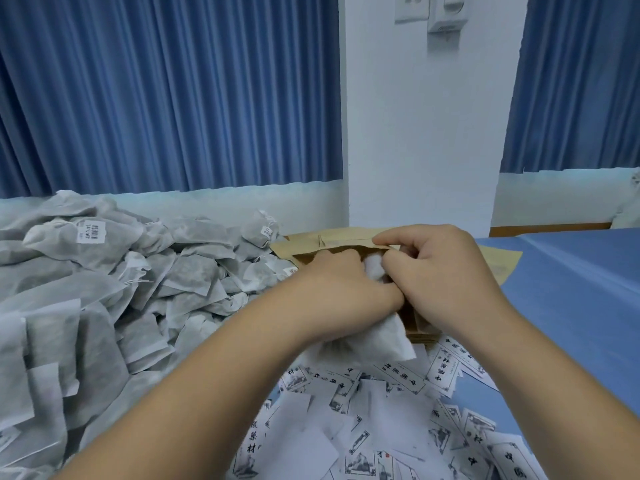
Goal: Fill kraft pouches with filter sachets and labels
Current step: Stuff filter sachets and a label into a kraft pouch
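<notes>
Both hands meet at the middle of the table over a brown kraft pouch (313, 259) that lies on a stack of more pouches. My left hand (341, 289) grips a white filter sachet (375, 337); one end of it pokes up between the hands and the other hangs below them. My right hand (434, 271) pinches the pouch's upper edge by its mouth, with thumb and forefinger closed on the paper. Most of the pouch mouth is hidden by the hands.
A large heap of grey-white filter sachets (104, 289) covers the left half of the table. Several printed paper labels (346, 427) lie scattered in front. More kraft pouches (498, 263) lie behind my right hand. A blue cloth (571, 289) covers the table at right; curtains and wall stand behind.
</notes>
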`<action>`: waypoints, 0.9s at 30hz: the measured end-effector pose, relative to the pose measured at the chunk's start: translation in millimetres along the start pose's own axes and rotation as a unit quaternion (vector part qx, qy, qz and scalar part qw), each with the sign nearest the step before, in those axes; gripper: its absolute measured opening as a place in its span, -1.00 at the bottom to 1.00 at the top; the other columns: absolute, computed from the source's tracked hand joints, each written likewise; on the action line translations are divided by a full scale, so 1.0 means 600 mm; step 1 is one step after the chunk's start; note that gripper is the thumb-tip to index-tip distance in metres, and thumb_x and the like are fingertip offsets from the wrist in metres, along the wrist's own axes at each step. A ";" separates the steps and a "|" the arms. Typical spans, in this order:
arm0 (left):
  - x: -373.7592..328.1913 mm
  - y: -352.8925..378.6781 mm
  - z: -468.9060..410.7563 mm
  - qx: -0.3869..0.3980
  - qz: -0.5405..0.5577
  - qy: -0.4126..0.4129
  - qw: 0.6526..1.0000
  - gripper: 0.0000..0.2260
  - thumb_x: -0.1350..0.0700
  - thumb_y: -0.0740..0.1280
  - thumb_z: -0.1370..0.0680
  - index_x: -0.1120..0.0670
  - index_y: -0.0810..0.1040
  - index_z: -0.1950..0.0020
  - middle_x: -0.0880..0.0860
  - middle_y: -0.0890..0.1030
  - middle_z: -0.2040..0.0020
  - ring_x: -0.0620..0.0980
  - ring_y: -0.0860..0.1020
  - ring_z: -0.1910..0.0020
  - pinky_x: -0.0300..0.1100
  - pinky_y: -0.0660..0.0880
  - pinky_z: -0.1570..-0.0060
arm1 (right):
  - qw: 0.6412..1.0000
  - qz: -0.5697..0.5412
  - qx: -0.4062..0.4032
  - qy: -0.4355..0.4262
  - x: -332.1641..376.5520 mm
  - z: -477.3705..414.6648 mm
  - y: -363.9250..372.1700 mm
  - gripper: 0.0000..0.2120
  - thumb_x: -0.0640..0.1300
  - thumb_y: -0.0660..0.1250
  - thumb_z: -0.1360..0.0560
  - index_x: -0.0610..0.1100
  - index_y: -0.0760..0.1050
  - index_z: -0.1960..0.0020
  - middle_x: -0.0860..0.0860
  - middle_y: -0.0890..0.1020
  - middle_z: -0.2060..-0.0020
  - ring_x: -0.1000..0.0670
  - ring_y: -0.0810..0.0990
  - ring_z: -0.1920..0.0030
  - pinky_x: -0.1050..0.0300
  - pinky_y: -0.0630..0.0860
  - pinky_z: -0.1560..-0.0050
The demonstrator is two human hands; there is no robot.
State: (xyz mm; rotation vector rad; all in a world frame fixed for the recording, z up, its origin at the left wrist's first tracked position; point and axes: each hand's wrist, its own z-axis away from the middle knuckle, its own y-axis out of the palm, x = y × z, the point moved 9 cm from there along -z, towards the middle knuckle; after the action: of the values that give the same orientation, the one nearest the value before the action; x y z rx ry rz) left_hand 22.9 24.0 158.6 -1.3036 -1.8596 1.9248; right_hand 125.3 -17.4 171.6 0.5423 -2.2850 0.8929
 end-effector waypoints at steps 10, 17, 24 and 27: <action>0.017 -0.008 0.052 -0.108 0.235 0.136 0.956 -0.17 -0.28 0.55 -0.14 -0.22 0.39 -0.38 -0.40 0.44 -0.25 -0.48 0.39 -0.21 -0.44 0.39 -0.18 | 0.997 -0.025 -0.067 0.023 -0.015 -0.004 -0.029 -0.73 -0.25 0.24 -0.41 0.07 0.61 0.10 0.25 0.59 0.47 0.22 0.52 0.48 0.48 0.30 0.58; -0.013 0.011 0.069 -0.141 0.008 0.254 0.957 -0.51 -0.18 0.30 -0.51 -0.09 0.38 -0.42 -0.24 0.38 -0.37 -0.28 0.30 -0.37 -0.22 0.30 -0.35 | 0.998 -0.002 -0.059 0.022 -0.008 -0.004 -0.032 -0.72 -0.24 0.24 -0.40 0.01 0.66 0.08 0.14 0.63 0.38 0.18 0.56 0.39 0.43 0.42 0.42; -0.022 -0.008 0.064 -0.158 -0.049 0.293 0.942 -0.79 0.07 0.30 -0.55 -0.06 0.56 -0.18 -0.09 0.47 -0.15 -0.14 0.49 -0.08 -0.20 0.47 0.01 | 0.997 0.074 -0.016 -0.021 0.011 -0.001 -0.013 -0.68 -0.19 0.20 -0.46 0.11 0.64 -0.01 0.19 0.54 0.04 0.19 0.50 0.03 0.21 0.46 0.02; -0.027 -0.001 0.058 -0.161 -0.114 0.310 0.930 -0.79 0.16 0.31 -0.53 0.05 0.59 -0.15 -0.02 0.53 -0.13 -0.05 0.50 -0.08 -0.18 0.46 0.02 | 0.998 0.051 -0.004 -0.038 0.022 0.000 -0.017 -0.68 -0.21 0.21 -0.47 0.09 0.64 -0.03 0.18 0.61 0.04 0.26 0.52 0.25 0.28 0.46 0.23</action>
State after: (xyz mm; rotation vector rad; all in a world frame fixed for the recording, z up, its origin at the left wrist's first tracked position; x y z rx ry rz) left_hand 9.2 -11.7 161.4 -1.4757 -1.9016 0.9543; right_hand 121.5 -26.3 184.8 0.4677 -2.4026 0.9264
